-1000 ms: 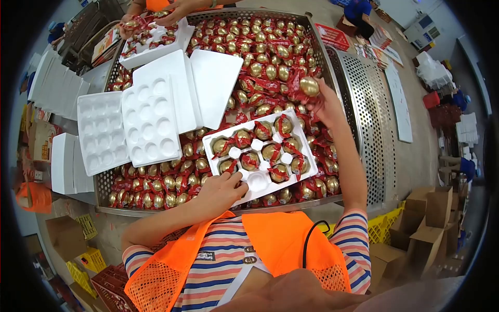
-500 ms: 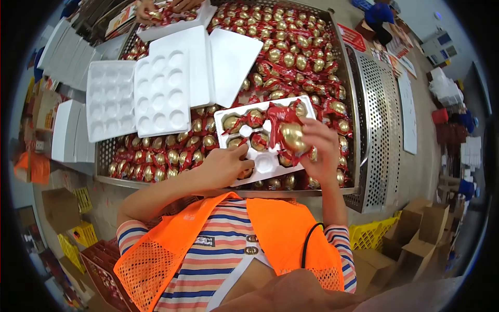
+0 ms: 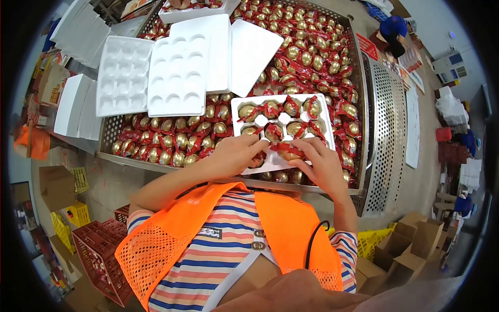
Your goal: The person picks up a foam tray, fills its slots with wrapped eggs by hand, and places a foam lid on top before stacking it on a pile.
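A white foam tray (image 3: pixel 330 117) with round pockets lies on a mass of gold eggs in red-and-clear wrappers. Wrapped eggs sit in its pockets, red wrapper ends sticking up. My right hand (image 3: pixel 323 164) has thumb and fingers closed around a wrapped egg (image 3: pixel 287 151) at a near-row pocket. At the tray's near left corner is my left hand (image 3: pixel 239 154), its fingers bent over the edge beside another wrapped egg (image 3: pixel 257 160). The underside of its grip is hidden.
A perforated metal bin (image 3: pixel 150 162) holds the loose wrapped eggs. White foam lids and trays (image 3: pixel 176 78) lie on them at left, near foam stacks (image 3: pixel 78 106). Another person's hand (image 3: pixel 179 4) is at a far tray. Cardboard boxes (image 3: pixel 410 242) stand at lower right.
My right hand has lowered the wrapped egg from above the tray into a near-row pocket. My left hand stays at the near left corner. The whole view has shifted a little.
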{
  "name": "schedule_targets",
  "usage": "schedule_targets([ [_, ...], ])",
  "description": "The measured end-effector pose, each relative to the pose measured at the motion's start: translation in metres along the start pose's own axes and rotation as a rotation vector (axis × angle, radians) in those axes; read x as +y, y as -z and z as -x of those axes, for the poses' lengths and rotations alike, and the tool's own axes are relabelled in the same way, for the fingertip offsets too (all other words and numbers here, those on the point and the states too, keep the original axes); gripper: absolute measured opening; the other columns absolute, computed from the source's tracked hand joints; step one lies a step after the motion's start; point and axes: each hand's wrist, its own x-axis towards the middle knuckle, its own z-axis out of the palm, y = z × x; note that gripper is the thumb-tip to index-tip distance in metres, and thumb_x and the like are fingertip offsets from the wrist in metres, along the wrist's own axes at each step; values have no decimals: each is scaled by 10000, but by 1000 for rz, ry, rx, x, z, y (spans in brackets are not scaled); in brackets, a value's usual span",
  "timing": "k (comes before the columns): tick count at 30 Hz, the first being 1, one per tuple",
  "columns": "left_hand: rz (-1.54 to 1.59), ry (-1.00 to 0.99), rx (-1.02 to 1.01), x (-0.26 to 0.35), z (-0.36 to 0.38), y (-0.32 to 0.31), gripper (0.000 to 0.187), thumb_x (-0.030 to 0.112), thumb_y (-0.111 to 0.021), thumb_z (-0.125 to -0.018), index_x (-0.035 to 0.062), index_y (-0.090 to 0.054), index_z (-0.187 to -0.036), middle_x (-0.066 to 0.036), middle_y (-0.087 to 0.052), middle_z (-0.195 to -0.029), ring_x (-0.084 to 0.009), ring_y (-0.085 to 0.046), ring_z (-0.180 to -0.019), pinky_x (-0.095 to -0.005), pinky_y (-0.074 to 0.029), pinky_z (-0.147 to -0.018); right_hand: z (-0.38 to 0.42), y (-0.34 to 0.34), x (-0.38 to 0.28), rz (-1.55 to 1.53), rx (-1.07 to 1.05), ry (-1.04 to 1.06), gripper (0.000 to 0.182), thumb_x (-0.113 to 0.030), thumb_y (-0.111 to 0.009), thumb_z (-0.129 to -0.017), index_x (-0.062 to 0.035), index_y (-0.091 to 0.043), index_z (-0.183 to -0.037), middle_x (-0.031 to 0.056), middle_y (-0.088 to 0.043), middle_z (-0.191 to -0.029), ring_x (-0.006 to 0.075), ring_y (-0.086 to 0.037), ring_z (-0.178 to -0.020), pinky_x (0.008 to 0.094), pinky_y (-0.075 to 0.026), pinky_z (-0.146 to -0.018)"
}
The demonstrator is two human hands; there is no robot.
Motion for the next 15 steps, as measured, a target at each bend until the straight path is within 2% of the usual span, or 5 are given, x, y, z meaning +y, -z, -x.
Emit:
schedule_targets([
  [3,129,94,89,1,5,-7,535,150,-747,-760,128,-503,-1235,-107,-584,-1035,-317,-616,-944,-420,-504,-734,-8,-6,0,54,-132,-3,379,-305,-707,-856,-83,-608,-1146,97,-594,-968,294,-646,-742,397,-519,-622],
  [6,162,45,151,2,8,-7,466,143,-733,-791,85,-504,-1193,-122,-589,-1037,-334,-627,-945,-433,-506,-736,-21,-20,0,86,-253,-12,384,-306,-717,-840,-72,-604,-1123,116,-576,-941,310,-651,-756,402,-521,-627],
  [10,218,75,159,1,12,-10,469,139,-732,-794,77,-508,-1201,-131,-576,-1078,-336,-619,-949,-428,-502,-748,-31,-34,-7,219,-349,71,391,-304,-739,-808,-98,-623,-1119,89,-560,-953,274,-645,-787,407,-505,-625],
  [12,269,79,162,4,14,-5,458,137,-731,-798,75,-523,-1201,-132,-567,-1099,-330,-607,-971,-416,-499,-768,-33,-26,-10,260,-322,115,394,-310,-739,-805,-97,-620,-1114,92,-564,-947,270,-648,-792,398,-506,-619],
  [15,285,1,346,0,23,-11,454,116,-747,-789,91,-571,-1207,-131,-566,-1100,-323,-572,-1035,-397,-487,-815,-34,-13,-10,303,-375,90,355,-299,-728,-815,-96,-621,-1086,94,-569,-932,260,-648,-797,391,-508,-615],
])
